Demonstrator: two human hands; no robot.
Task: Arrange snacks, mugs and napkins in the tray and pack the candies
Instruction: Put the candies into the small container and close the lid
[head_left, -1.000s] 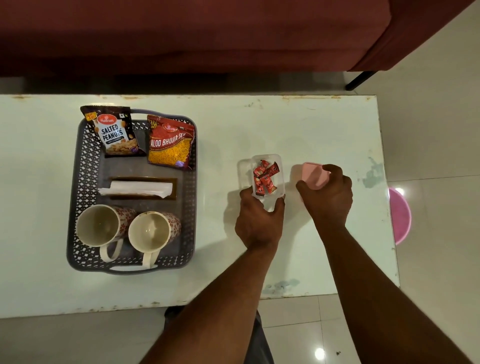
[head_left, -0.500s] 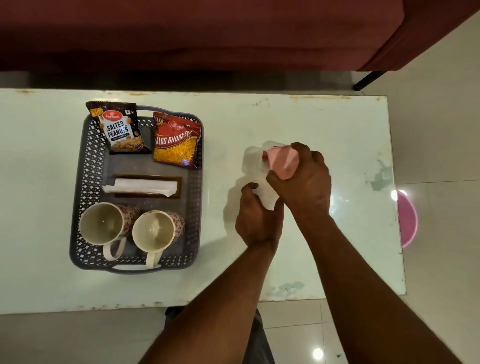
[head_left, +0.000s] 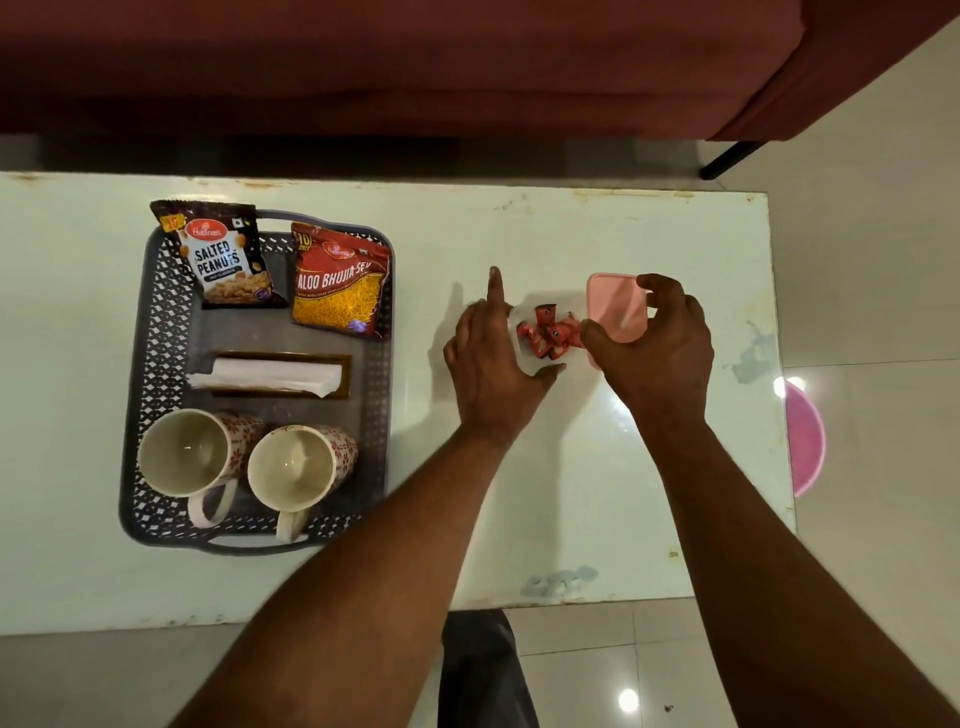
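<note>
Candies (head_left: 548, 335): a small heap of red-wrapped sweets lies inside a clear plastic container (head_left: 519, 317), on the table right of the tray, between the two hands.
Container: transparent and hard to trace; its left rim shows pale beside the left hand, its near edge is covered by that hand's thumb.
Lid (head_left: 617, 306): pink, rounded-rectangular, tilted, held at the right edge of the container and not seated on it; its left edge overlaps the candies' right side.
Right hand (head_left: 657, 353): closed around the lid, thumb at the lid's lower left corner, fingers curled over its far right corner.
Left hand (head_left: 493, 369): pressed against the container's left side, thumb hooked under its near edge, index finger pointing straight away along the table; the grip is loose and partly spread, steadying rather than enclosing.
Table (head_left: 571, 493): pale glossy top with worn spots and rust at the edges.
Tray (head_left: 150, 364): grey perforated plastic, on the left part of the table, well apart from the container.
Salted peanuts packet (head_left: 221, 257): far left corner of the tray, top leaning over the rim.
Aloo bhujia packet (head_left: 337, 283): red, just beside the peanuts, at the far right.
Napkins (head_left: 265, 375): white stack in a brown holder, mid-tray.
Mugs (head_left: 184, 452) (head_left: 296, 470): two patterned, side by side at the near end, mouths toward the camera, handles pointing to the near rim.
Sofa (head_left: 415, 62): dark red, beyond the table.
</note>
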